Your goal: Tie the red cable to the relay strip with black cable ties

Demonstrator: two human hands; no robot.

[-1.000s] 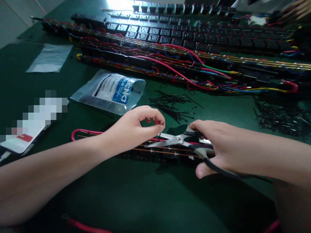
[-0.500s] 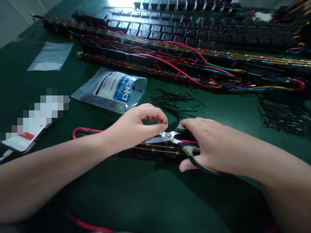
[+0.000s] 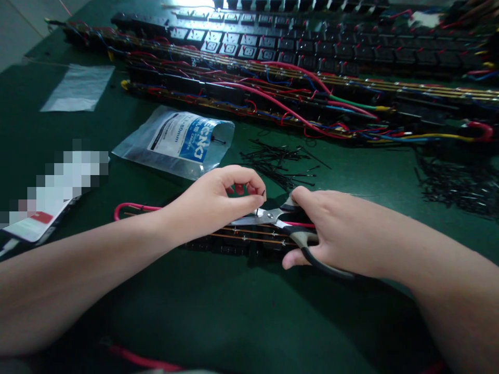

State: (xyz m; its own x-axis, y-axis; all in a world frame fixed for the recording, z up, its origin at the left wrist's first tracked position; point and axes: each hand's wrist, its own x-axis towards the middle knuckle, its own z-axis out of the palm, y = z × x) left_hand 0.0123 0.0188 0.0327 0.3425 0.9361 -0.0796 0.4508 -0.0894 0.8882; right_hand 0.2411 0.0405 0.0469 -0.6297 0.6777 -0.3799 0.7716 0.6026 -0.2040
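Note:
My left hand (image 3: 230,195) pinches the tail of a black cable tie (image 3: 258,211) between thumb and forefinger. Wrapped round the grips of a pair of scissors (image 3: 270,216) is my right hand (image 3: 323,223). The scissor blades lie around the cable tie, just below my left fingertips. Beneath them runs a black socket strip (image 3: 234,248) with copper rods and a red cable (image 3: 136,206) along it. My left hand and forearm hide part of that strip.
A clear labelled bag (image 3: 175,140) lies behind my left hand. Loose black cable ties (image 3: 280,161) are scattered beside it, with a bigger pile (image 3: 460,182) at the right. Wired socket strips (image 3: 234,78) fill the back. A phone (image 3: 58,197) lies at the left.
The scissor blades have closed slightly round the cable tie, as the right thumb and fingers draw a little together. Otherwise the view has only shifted slightly.

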